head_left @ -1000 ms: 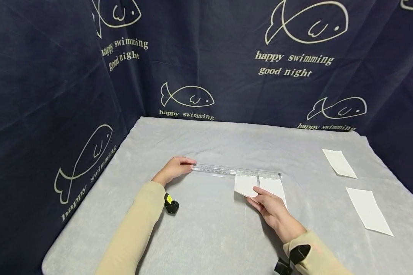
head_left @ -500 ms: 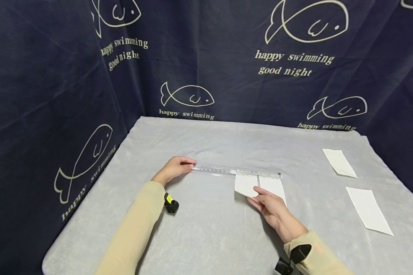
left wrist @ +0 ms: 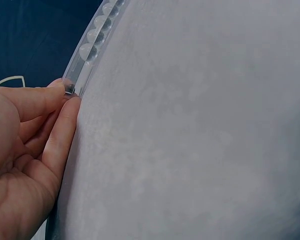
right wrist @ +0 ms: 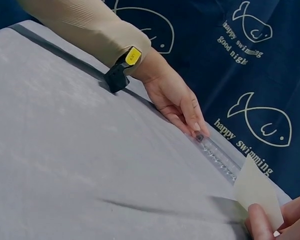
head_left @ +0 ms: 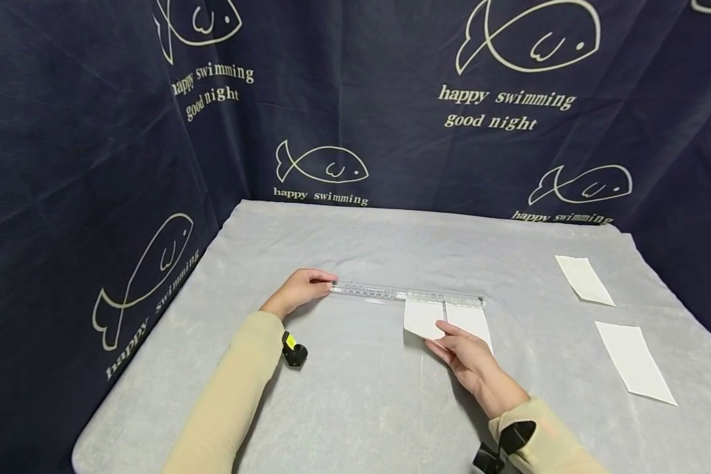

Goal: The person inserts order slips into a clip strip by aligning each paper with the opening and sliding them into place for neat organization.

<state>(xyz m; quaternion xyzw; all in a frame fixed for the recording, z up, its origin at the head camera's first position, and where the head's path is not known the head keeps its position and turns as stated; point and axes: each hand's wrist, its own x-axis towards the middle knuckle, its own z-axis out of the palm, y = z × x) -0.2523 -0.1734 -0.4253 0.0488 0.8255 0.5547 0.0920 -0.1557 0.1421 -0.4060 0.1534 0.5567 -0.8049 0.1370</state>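
Observation:
A long clear plastic strip (head_left: 385, 291) with a row of round clear bumps lies across the middle of the grey cloth in the head view. My left hand (head_left: 299, 291) pinches its left end between thumb and fingers, near a small dark spot. In the left wrist view the bumps (left wrist: 92, 44) show as several glassy domes. My right hand (head_left: 469, 363) pinches the lower right part of a white paper piece (head_left: 422, 318), tilted up off the cloth, its upper edge at the strip. Beside it a second white paper piece (head_left: 473, 321) is partly covered by that hand.
Two white paper pieces lie apart at the right: a smaller one (head_left: 584, 282) farther back and a longer one (head_left: 635, 362) nearer. Dark blue curtains (head_left: 391, 99) with fish drawings rise behind and left of the cloth-covered table (head_left: 343, 408).

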